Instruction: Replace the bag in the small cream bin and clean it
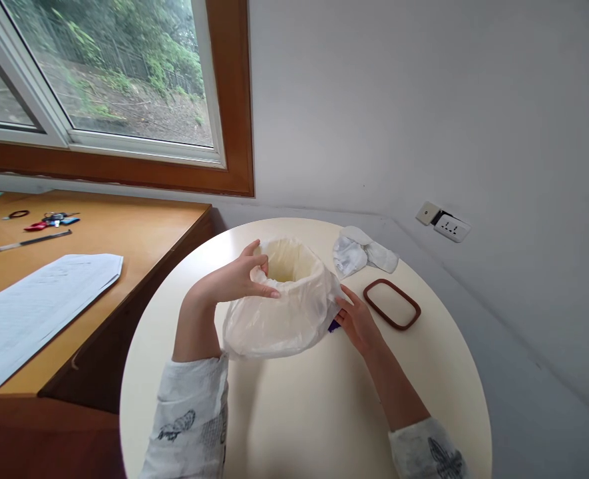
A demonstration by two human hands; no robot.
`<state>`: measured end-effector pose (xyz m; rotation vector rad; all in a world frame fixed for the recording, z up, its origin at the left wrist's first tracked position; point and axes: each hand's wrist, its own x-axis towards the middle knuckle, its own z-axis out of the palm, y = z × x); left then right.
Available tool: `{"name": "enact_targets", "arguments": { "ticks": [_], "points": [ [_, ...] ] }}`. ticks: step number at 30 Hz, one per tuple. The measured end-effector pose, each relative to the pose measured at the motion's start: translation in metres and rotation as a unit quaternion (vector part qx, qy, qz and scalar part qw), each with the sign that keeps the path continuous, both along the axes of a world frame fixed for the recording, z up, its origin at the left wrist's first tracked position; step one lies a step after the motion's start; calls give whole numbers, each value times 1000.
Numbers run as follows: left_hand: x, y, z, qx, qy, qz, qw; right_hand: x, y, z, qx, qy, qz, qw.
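A small trash bin (284, 273) stands on the round cream table, lined with a thin white plastic bag (279, 322) folded out over its rim. The bag's loose skirt hangs around the bin and hides most of the outer wall. At the left of the rim, my left hand (241, 276) grips the bag, its thumb lying along the front edge and a finger bent at the opening. My right hand (357, 319) pinches the bag's edge on the right side. A bit of dark purple (333, 325) shows beneath the bag by my right fingers.
A brown rounded-rectangle ring (392, 305) and a crumpled white plastic bag (364, 251) lie on the table (304, 426) to the right. A wooden desk (139, 223) at left holds papers (39, 313), a pen (31, 241) and keys (57, 218). Wall sockets (452, 227) are behind.
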<state>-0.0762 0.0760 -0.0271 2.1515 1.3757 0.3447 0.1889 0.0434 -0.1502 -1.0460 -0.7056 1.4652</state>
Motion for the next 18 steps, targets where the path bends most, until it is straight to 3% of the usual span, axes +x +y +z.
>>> {"name": "enact_targets", "arguments": {
  "ticks": [2,5,12,15,18],
  "points": [
    [0,0,0,-3,-1,4,1000,3,-1,-2,-3,-41,-8,999],
    [0,-1,1,-8,-3,9,1000,8,-1,-5,2,-178,-30,984],
    [0,0,0,-6,-6,11,1000,28,3,-14,49,-458,-61,886],
    [-1,1,-1,4,-9,3,1000,31,7,-9,88,-503,-131,849],
    [-2,2,-1,14,-23,-25,999,22,9,11,186,-496,-179,829]
  ]
}}
